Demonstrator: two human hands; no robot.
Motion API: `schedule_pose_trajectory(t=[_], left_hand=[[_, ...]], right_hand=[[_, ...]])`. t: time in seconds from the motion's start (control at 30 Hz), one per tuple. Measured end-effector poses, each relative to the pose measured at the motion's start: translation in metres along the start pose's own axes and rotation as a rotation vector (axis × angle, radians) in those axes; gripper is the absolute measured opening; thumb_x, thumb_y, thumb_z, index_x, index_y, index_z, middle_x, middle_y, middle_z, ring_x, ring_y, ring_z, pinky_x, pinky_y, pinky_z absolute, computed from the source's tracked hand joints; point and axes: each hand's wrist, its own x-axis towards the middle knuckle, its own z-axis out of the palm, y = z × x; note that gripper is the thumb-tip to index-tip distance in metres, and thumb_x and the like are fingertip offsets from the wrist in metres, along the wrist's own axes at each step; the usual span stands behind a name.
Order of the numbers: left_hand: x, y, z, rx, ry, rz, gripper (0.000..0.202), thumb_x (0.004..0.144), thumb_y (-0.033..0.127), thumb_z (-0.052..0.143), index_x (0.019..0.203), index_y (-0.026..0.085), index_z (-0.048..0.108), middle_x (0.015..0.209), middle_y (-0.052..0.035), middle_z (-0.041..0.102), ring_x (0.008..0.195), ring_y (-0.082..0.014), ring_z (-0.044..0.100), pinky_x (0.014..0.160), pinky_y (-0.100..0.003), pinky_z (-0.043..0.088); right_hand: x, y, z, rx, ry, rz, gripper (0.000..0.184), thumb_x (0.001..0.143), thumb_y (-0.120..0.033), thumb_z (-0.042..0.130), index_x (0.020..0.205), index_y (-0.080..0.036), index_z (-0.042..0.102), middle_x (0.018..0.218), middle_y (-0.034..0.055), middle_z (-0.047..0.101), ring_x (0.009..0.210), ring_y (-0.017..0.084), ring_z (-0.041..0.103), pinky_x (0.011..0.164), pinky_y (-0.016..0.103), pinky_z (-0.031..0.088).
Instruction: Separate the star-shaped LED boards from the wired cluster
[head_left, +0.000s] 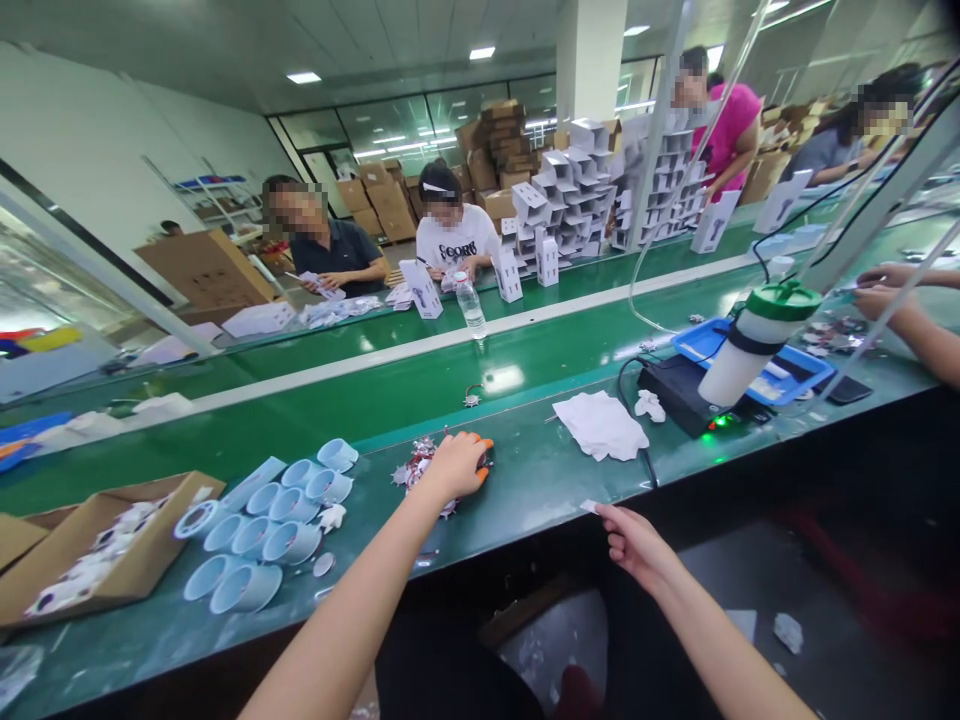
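My left hand (459, 466), with orange covers on its fingertips, reaches over a pile of small metallic parts with reddish wires (415, 464) on the green bench. Its fingers curl round something dark and small that I cannot make out. At the bench's front edge my right hand (634, 538) pinches a small white piece (591, 507) between thumb and fingers. A single wired part (472, 398) lies farther back, beyond my left hand. Left of the pile stand several light blue plastic cups (291, 541), close together.
A cardboard box (161, 545) holds white parts at far left. White cloth or paper (600, 425) lies right of centre. Beyond it are a black box (667, 395) with green lights, a green-lidded bottle (739, 350) and a blue tray (802, 375). A water bottle (471, 308) stands near co-workers opposite.
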Motion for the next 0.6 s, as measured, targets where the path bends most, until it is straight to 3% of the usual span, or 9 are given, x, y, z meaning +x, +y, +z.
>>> schedule_pose_trajectory(t=[0.13, 0.23, 0.3, 0.4, 0.5, 0.6], left_hand=[[0.012, 0.010, -0.001, 0.019, -0.010, 0.011, 0.037, 0.081, 0.026, 0.055, 0.114, 0.017, 0.071, 0.114, -0.0132, 0.065, 0.114, -0.0362, 0.058, 0.100, -0.058, 0.047], [0.024, 0.014, -0.006, -0.083, -0.034, -0.003, 0.048, 0.083, 0.045, 0.063, 0.127, 0.027, 0.066, 0.121, -0.0069, 0.066, 0.118, -0.0305, 0.060, 0.104, -0.051, 0.049], [0.037, 0.010, -0.008, -0.154, -0.006, -0.061, 0.054, 0.088, 0.058, 0.054, 0.134, 0.030, 0.061, 0.130, -0.0032, 0.065, 0.122, -0.0247, 0.060, 0.107, -0.043, 0.050], [0.067, -0.008, -0.008, -0.159, 0.083, -0.216, 0.050, 0.098, 0.045, 0.037, 0.137, 0.022, 0.058, 0.139, -0.0084, 0.060, 0.130, -0.0265, 0.056, 0.113, -0.047, 0.047], [0.099, -0.033, -0.006, -0.116, 0.110, -0.332, 0.046, 0.098, 0.032, 0.038, 0.135, 0.014, 0.058, 0.137, -0.0154, 0.058, 0.133, -0.0316, 0.052, 0.112, -0.057, 0.044], [0.120, -0.048, -0.008, -0.129, 0.106, -0.384, 0.044, 0.098, 0.031, 0.039, 0.132, 0.011, 0.058, 0.131, -0.0167, 0.061, 0.130, -0.0308, 0.054, 0.110, -0.055, 0.047]], right_hand=[[-0.001, -0.003, -0.006, 0.008, -0.021, -0.030, 0.057, 0.056, -0.033, 0.082, 0.100, -0.014, 0.052, 0.073, -0.0041, 0.042, 0.050, -0.003, 0.031, 0.046, 0.014, 0.021], [0.000, -0.003, -0.008, 0.032, -0.026, -0.041, 0.066, 0.044, -0.034, 0.085, 0.096, -0.013, 0.050, 0.072, -0.0052, 0.040, 0.050, -0.003, 0.030, 0.047, 0.014, 0.020], [-0.001, -0.003, -0.009, 0.042, -0.028, -0.048, 0.071, 0.039, -0.036, 0.086, 0.095, -0.013, 0.048, 0.071, -0.0057, 0.038, 0.049, -0.003, 0.029, 0.047, 0.014, 0.020], [-0.005, 0.000, -0.011, 0.048, -0.044, -0.067, 0.076, 0.036, -0.041, 0.087, 0.094, -0.014, 0.045, 0.071, -0.0060, 0.035, 0.050, -0.004, 0.027, 0.047, 0.013, 0.019], [-0.011, 0.004, -0.016, 0.069, -0.053, -0.068, 0.077, 0.037, -0.044, 0.087, 0.093, -0.014, 0.041, 0.069, -0.0060, 0.031, 0.050, -0.004, 0.025, 0.047, 0.013, 0.019], [-0.017, 0.007, -0.021, 0.091, -0.053, -0.062, 0.076, 0.039, -0.044, 0.085, 0.092, -0.014, 0.040, 0.070, -0.0057, 0.032, 0.050, -0.004, 0.025, 0.046, 0.014, 0.020]])
